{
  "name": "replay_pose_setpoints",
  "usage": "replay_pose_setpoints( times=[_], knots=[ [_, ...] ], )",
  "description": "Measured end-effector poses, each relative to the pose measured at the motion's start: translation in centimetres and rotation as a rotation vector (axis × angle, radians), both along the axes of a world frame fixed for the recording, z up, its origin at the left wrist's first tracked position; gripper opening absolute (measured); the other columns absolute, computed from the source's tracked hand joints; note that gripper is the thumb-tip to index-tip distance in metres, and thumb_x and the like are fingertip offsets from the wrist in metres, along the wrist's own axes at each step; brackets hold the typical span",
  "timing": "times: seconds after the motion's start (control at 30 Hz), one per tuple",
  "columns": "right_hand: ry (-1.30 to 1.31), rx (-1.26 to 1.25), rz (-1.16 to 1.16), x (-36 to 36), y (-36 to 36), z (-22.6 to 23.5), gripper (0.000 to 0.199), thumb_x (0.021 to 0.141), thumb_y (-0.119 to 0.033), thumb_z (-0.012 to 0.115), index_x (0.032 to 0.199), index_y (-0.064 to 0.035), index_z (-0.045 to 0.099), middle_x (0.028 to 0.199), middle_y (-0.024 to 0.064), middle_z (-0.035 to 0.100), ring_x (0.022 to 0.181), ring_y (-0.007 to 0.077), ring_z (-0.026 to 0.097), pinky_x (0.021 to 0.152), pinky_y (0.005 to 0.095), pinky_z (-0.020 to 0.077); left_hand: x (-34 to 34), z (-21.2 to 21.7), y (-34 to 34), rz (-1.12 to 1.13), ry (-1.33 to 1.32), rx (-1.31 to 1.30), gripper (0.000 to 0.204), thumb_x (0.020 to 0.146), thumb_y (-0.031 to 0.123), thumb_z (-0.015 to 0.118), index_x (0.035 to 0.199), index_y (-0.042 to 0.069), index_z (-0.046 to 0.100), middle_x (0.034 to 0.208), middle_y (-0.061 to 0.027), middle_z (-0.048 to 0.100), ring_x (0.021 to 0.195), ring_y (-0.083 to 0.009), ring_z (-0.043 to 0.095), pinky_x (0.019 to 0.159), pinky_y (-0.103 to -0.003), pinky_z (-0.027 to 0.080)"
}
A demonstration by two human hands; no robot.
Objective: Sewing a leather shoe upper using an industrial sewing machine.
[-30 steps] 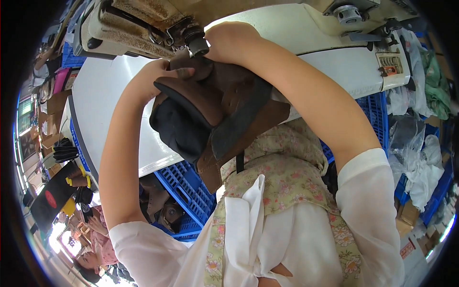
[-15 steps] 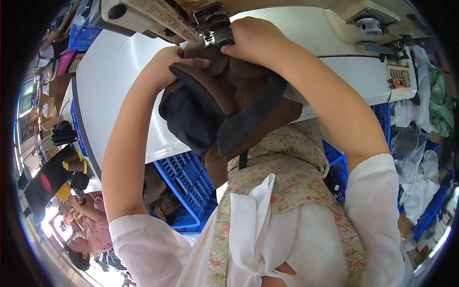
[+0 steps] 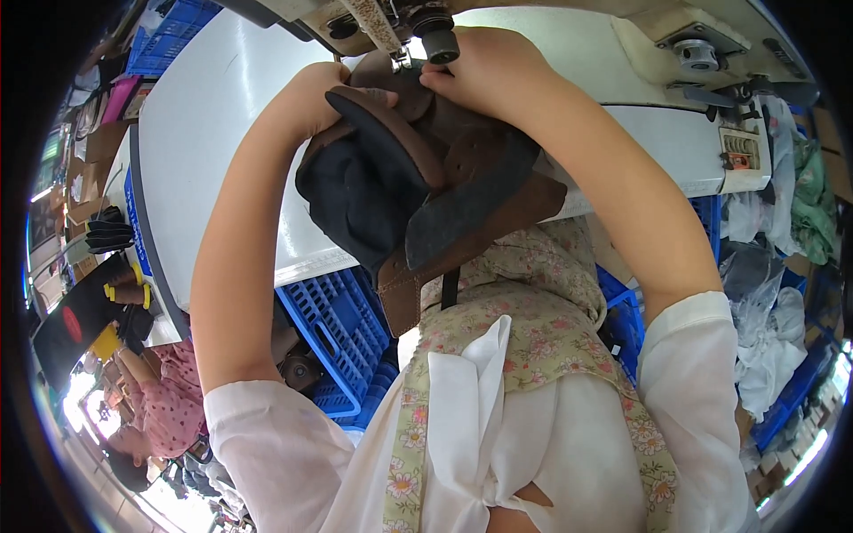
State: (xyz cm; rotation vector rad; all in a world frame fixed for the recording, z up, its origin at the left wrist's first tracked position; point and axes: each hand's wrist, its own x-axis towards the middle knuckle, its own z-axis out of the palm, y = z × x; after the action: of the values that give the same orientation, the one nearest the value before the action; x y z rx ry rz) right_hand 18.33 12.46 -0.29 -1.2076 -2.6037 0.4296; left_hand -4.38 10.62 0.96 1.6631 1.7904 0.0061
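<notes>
A brown leather shoe upper (image 3: 474,160) with dark lining lies under the sewing machine's presser foot (image 3: 402,59). Its stitched lower end hangs past the table edge toward my apron. My left hand (image 3: 330,99) grips the left side of the upper, thumb on the leather close to the foot. On the other side, my right hand (image 3: 475,71) pinches the leather just right of the foot; some of its fingers are hidden behind the work. Part of the machine head (image 3: 437,37) hangs directly above both hands.
The white sewing table (image 3: 213,178) spreads to the left. Below its front edge stands a blue plastic crate (image 3: 342,342) with dark pieces beside it. Plastic bags (image 3: 769,329) hang at the right. Thread spools (image 3: 129,293) and a person in pink (image 3: 169,400) are at the left.
The machine and table have shifted slightly in the picture as my view moved. Both hands keep hold of the shoe upper, which stays at the presser foot.
</notes>
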Motion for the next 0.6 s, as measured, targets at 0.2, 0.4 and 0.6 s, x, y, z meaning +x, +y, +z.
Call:
replay_pose_setpoints(
  times=[0.2, 0.4, 0.6],
  knots=[
    [-0.060, 0.060, 0.009, 0.41, -0.73, 0.15, 0.025, 0.087, -0.034, 0.061, 0.083, -0.0126, 0.074, 0.087, 0.0082, 0.068, 0.082, 0.0282, 0.068, 0.071, 0.0409, 0.0550, -0.10, -0.22, 0.06, 0.029, -0.017, 0.009, 0.050, 0.070, 0.041, 0.084, 0.087, -0.004, 0.067, 0.067, -0.0063, 0.063, 0.056, -0.0134, 0.058, 0.051, -0.028, 0.045],
    [-0.049, 0.124, 0.011, 0.38, -0.63, -0.49, 0.026, 0.088, -0.036, 0.061, 0.083, -0.0143, 0.074, 0.088, 0.0075, 0.068, 0.082, 0.0275, 0.068, 0.071, 0.0409, 0.0554, 0.44, 0.62, -0.05, 0.037, 0.021, -0.008, 0.048, 0.070, 0.042, 0.083, 0.082, -0.002, 0.067, 0.065, -0.0053, 0.061, 0.055, -0.0129, 0.056, 0.050, -0.028, 0.045],
    [-0.006, 0.100, -0.022, 0.32, -0.74, -0.57, 0.025, 0.087, -0.037, 0.061, 0.083, -0.0160, 0.075, 0.089, 0.0064, 0.067, 0.083, 0.0267, 0.068, 0.071, 0.0408, 0.0557, 0.23, 0.37, 0.35, 0.029, 0.049, 0.022, 0.047, 0.070, 0.040, 0.083, 0.083, -0.003, 0.068, 0.067, -0.0053, 0.064, 0.057, -0.0128, 0.057, 0.054, -0.029, 0.047]
  ],
)
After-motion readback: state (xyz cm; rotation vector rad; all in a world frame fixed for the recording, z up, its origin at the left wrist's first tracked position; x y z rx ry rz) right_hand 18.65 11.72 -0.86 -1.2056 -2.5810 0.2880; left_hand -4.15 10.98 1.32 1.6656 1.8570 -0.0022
